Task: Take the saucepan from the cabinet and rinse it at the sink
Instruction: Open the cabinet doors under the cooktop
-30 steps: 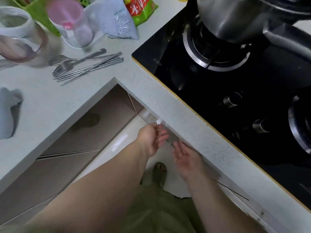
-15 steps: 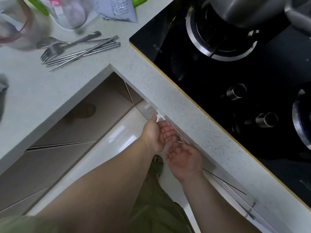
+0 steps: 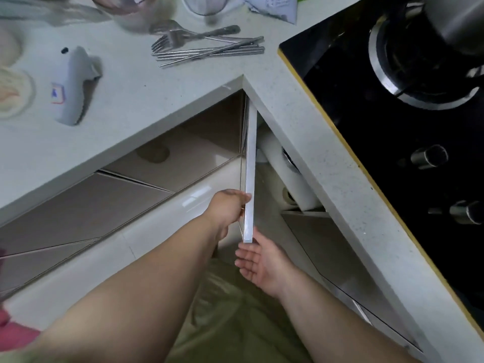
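Observation:
The cabinet door (image 3: pixel 249 174) under the hob stands swung out, seen edge-on as a pale strip. My left hand (image 3: pixel 228 205) grips its top edge near the free end. Just below the door's lower corner my right hand (image 3: pixel 262 265) is palm up with fingers spread, holding nothing. Inside the opening I see a white pipe (image 3: pixel 285 169) and a bit of dark metal (image 3: pixel 289 159) behind it; no saucepan can be made out. The sink is out of view.
A black gas hob (image 3: pixel 392 142) with two knobs and a steel pot (image 3: pixel 455 19) fills the right. Forks and chopsticks (image 3: pixel 207 45), a white tool (image 3: pixel 70 85) and jars lie on the grey countertop (image 3: pixel 131 100). Cabinet fronts run along the left.
The cabinet door has swung from nearly closed to wide open, pulled by my left hand. My right hand has dropped off the door edge and opened below it.

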